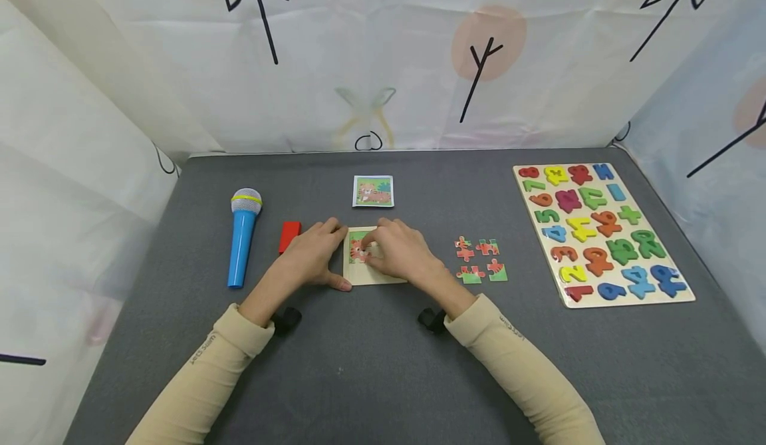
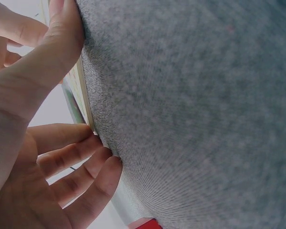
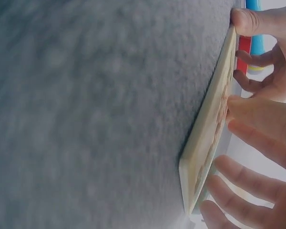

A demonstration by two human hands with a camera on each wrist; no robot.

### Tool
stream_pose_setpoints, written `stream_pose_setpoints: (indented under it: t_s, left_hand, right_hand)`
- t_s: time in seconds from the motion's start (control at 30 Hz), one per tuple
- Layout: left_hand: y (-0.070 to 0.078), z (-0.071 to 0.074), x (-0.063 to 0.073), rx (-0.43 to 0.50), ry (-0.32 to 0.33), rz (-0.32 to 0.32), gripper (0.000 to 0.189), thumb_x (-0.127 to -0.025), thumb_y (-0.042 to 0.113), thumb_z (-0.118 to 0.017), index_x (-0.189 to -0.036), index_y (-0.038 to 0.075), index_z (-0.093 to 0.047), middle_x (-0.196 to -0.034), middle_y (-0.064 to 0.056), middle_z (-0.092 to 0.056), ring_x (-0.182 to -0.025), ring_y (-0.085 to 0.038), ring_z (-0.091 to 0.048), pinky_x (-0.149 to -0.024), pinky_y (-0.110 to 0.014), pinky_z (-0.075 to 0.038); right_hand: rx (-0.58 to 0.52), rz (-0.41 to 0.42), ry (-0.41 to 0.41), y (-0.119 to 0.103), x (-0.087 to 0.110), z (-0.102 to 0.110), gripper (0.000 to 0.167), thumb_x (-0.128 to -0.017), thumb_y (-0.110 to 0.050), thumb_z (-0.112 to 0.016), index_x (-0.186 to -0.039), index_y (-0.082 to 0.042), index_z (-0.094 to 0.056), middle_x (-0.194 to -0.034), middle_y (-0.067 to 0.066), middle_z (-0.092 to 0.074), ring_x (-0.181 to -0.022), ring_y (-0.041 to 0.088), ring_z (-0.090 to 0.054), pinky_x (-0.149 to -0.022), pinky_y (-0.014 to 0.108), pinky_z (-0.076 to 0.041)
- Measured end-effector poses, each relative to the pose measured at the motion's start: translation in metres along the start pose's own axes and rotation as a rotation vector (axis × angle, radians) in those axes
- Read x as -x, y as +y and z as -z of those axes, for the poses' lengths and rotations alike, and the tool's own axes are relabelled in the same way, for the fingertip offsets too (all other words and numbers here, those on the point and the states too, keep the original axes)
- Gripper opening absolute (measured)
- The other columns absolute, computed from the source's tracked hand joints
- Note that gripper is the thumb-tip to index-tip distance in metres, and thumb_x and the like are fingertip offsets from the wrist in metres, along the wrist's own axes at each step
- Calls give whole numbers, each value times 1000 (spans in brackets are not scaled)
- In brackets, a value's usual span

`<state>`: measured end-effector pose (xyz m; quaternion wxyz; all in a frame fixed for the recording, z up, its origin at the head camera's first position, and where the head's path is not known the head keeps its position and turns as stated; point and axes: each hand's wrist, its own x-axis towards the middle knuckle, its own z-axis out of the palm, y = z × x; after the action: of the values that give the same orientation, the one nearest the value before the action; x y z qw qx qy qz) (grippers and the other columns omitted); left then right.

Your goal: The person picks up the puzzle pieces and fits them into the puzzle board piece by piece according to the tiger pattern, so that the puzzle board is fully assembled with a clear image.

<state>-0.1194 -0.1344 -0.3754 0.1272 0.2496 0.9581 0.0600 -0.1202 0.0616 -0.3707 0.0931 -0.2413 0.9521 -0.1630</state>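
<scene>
A small pale puzzle board [image 1: 362, 275] lies on the table with some animal-picture pieces [image 1: 356, 251] in its upper left. My left hand [image 1: 308, 253] rests along the board's left side, thumb at the near corner and fingertips at the far edge. Over the board, my right hand [image 1: 402, 251] pinches a puzzle piece between thumb and index finger against the surface; the piece is mostly hidden. In the right wrist view, the other fingers [image 3: 245, 179] hang above the board's far side. Several loose puzzle pieces [image 1: 464, 253] lie apart, right of the board.
Behind the board lies a square picture card [image 1: 374, 192] with an animal on it. At the left are a blue toy microphone [image 1: 242, 245] and a red block [image 1: 290, 235]. A large board of coloured numbers and letters [image 1: 598, 302] lies at the right.
</scene>
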Motion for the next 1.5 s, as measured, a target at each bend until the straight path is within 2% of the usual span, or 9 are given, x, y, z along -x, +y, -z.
stream_pose_setpoints:
  t_s: [0.23, 0.6, 0.87, 1.13, 1.5]
  left_hand:
    - [0, 0, -1, -4, -14, 5, 109, -69, 60, -89, -148, -2, -49, -138, -16, -55, -114, -31, -57, -95, -45, -57]
    - [1, 0, 0, -8, -21, 20, 110, -68, 60, -89, -149, -2, -48, -140, -17, -54, -117, -31, -56, -96, -45, -57]
    - [1, 0, 1, -8, -8, 18, 109, -68, 60, -90, -148, -2, -49, -140, -17, -54, -117, -31, -56, -94, -46, -57]
    - [1, 0, 1, -5, -19, 25, 110, -68, 59, -90, -150, -2, -48, -141, -17, -53, -119, -31, -55, -94, -46, -57]
    - [2, 1, 1, 1, -19, 25, 110, -69, 58, -90, -150, -2, -48, -141, -17, -53, -117, -31, -55, -93, -45, -57]
  right_hand:
    - [-18, -11, 5, 14, 7, 14, 27, -92, -28, -76, -118, -20, -78, -101, 6, -66, -80, 19, -52, -60, 29, -41]
    - [-50, -52, 29, 51, 33, 36, 37, -92, -26, -77, -127, -16, -74, -109, 12, -66, -77, 21, -52, -53, 28, -37]
    - [-33, -86, 18, 74, 50, 41, 39, -90, -25, -79, -128, -14, -73, -115, 13, -67, -85, 24, -58, -56, 29, -39]
    - [-11, -107, 19, 95, 67, 43, 38, -90, -23, -79, -126, -10, -74, -109, 15, -67, -81, 21, -57, -59, 30, -42]
    - [-35, -136, 7, 113, 78, 42, 38, -91, -21, -77, -126, -8, -73, -111, 16, -68, -86, 23, -59, -59, 30, -42]
